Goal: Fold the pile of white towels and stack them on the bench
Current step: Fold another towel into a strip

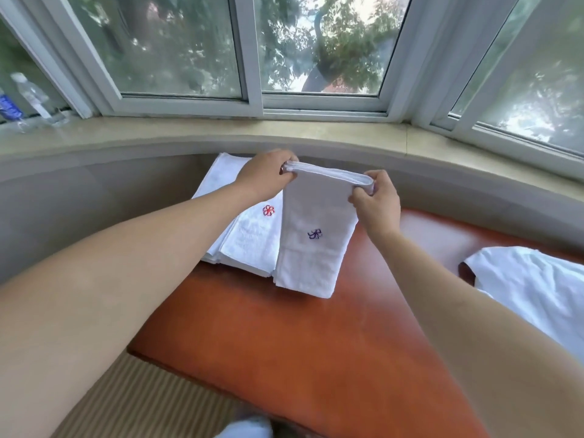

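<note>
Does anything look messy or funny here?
Nothing is spilled or broken. The folded white towel with the purple flower, pinched by the left hand and right hand, hangs half off the stack of folded white towels, not yet squared on it.

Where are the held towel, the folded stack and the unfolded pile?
held towel (311, 245): head view, front face below the purple mark.
folded stack (252, 241): head view, top towel's surface.
unfolded pile (531, 279): head view, upper face of the heap.
</note>
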Motion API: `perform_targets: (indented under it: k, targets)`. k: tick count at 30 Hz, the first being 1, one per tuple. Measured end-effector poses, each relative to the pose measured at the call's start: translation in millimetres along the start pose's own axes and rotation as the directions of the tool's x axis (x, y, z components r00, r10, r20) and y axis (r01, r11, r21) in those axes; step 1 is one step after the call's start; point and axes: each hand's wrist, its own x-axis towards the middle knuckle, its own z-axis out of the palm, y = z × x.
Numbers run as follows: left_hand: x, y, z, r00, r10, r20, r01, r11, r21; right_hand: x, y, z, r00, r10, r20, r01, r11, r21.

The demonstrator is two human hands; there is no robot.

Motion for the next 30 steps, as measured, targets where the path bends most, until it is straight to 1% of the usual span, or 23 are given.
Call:
perform_targets:
  k: [5,12,17,20,22,24,26,27,28,30]
  targets:
    - [38.1,-27.7,26.5,1.000,-0.007,0.017,0.007,1.000,-0.007,37.3,20.1,20.8,0.998,0.054,0.020,-0.054,0.999,-0.006]
    - [121.3,-56.5,56.9,0.996,0.003,0.084,0.002,0.998,-0.058,107.2,39.2,47.8,0.990,0.137,-0.037,-0.138,0.989,-0.043]
    - [177.0,-87.0,92.6,0.986,-0.031,0.165,0.041,0.997,-0.059,161.7,67.8,74.9,0.981,0.192,-0.043,-0.195,0.978,-0.079]
    - [203.0,-108.5,123.0,0.975,-0.055,0.215,0.078,0.992,-0.100,189.0,93.2,94.8,0.969,0.240,-0.051,-0.243,0.967,-0.075]
    - [217.3,-122.8,144.6,0.974,-0.075,0.216,0.104,0.986,-0.129,204.9,113.5,107.3,0.963,0.265,-0.047,-0.268,0.961,-0.070]
    - [224.3,-138.6,168.6,0.977,-0.092,0.191,0.119,0.984,-0.134,214.1,134.1,119.9,0.961,0.274,0.027,-0.273,0.961,-0.046]
    - [220.7,-153.1,195.1,0.979,-0.088,0.184,0.100,0.993,-0.058,213.5,156.6,132.5,0.956,0.257,0.145,-0.249,0.966,-0.067]
    - [214.1,-159.5,208.8,0.976,-0.062,0.210,0.065,0.998,-0.009,209.8,169.1,137.9,0.949,0.248,0.194,-0.229,0.967,-0.114]
    - [205.3,-162.8,218.0,0.965,-0.003,0.262,-0.007,0.999,0.038,204.6,177.8,140.6,0.937,0.240,0.253,-0.196,0.963,-0.186]
    - [187.2,-173.0,239.9,0.899,0.134,0.417,-0.192,0.976,0.102,193.8,201.9,149.7,0.889,0.254,0.381,-0.113,0.928,-0.356]
